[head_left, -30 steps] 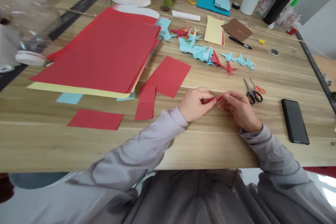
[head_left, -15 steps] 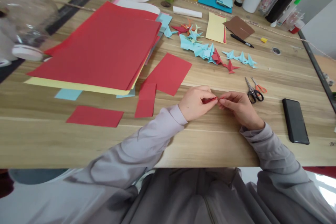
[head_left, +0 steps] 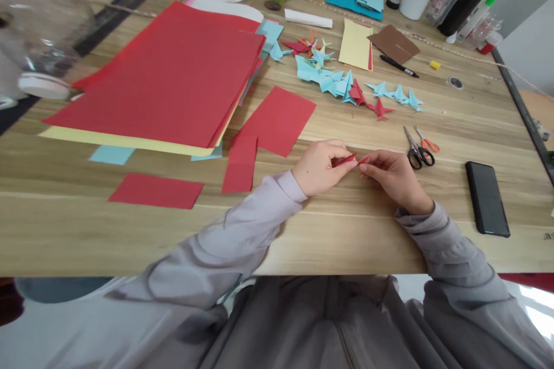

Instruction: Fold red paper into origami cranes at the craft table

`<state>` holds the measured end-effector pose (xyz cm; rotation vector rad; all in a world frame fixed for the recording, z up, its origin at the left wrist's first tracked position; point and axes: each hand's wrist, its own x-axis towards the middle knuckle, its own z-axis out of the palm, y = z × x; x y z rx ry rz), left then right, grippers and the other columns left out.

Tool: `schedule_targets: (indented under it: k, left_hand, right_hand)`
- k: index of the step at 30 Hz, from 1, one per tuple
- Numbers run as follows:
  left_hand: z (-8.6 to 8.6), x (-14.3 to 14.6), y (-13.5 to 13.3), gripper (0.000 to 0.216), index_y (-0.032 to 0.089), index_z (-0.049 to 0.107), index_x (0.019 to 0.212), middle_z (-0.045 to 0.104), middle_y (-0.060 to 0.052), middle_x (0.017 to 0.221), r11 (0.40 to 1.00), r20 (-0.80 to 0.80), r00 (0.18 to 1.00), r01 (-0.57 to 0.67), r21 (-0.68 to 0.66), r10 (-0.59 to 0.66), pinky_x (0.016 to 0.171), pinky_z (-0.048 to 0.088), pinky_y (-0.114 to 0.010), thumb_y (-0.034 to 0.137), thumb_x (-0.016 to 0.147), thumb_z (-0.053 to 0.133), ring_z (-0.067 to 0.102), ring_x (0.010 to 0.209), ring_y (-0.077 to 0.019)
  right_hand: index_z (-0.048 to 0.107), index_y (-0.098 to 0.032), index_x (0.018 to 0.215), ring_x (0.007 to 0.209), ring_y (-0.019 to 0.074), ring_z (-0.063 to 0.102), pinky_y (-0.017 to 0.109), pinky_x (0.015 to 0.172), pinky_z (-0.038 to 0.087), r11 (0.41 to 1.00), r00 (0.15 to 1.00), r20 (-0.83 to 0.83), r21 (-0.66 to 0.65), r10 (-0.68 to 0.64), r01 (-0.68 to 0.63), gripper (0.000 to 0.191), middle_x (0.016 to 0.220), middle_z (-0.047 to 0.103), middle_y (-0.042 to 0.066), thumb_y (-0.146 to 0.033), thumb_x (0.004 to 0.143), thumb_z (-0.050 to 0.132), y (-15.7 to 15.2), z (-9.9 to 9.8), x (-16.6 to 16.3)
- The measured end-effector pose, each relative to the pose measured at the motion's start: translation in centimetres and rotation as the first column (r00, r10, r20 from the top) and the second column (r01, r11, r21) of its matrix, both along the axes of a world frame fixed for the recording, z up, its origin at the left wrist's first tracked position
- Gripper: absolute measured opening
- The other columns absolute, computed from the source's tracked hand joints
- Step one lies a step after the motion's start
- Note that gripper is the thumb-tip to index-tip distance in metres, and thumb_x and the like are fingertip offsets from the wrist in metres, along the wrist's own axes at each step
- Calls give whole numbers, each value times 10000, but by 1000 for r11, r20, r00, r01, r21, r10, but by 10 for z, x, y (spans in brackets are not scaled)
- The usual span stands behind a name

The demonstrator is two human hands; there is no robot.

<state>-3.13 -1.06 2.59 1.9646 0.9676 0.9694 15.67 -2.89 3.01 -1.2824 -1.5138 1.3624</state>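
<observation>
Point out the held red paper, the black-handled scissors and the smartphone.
Held red paper [head_left: 345,159]: head view, visible left part.
Black-handled scissors [head_left: 415,150]: head view, near the pivot.
Smartphone [head_left: 487,199]: head view, middle of dark face.

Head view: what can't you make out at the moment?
Red paper in hand, head view: the left hand and right hand hide its full shape and whether it is one piece.
Yellow paper, head view: the large red sheet covers most of it.
Clear plastic container, head view: blurred, cut off by the picture's edge.
</observation>
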Motion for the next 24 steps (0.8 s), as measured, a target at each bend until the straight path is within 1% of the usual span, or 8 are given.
schedule_targets:
  k: [11,14,19,24]
  left_hand:
    - [1,-1,-1,271,148,590,576,538,2,640,999,-25,999,35,21,-35,559,365,-246,221,836,605,475,581,-99]
    - [1,-1,-1,277,146,583,569,533,4,637,999,-24,999,31,13,-31,556,363,-245,219,835,607,473,576,-97]
    - [0,-1,0,298,145,556,542,515,7,622,1000,-6,1000,18,-2,-18,539,344,-242,217,826,611,451,559,-91]
    - [-3,0,0,296,144,559,546,512,5,629,999,-6,999,39,0,-39,543,345,-241,218,829,601,453,569,-94]
  right_hand:
    - [675,-184,740,604,127,555,278,592,446,999,1000,16,36,5,-6,272,658,653,2,-427,686,785,-1,-2,0]
    - [677,-184,739,598,128,560,278,588,446,1000,1000,14,18,-1,1,275,647,655,1,-430,682,787,-2,1,0]
    - [683,-184,756,617,127,571,275,605,453,1000,1000,-5,-17,6,-6,302,686,676,10,-459,685,787,-3,3,-1]
    - [650,-181,717,597,126,545,276,589,437,998,999,34,55,18,-20,344,640,640,5,-509,718,752,-2,3,-2]
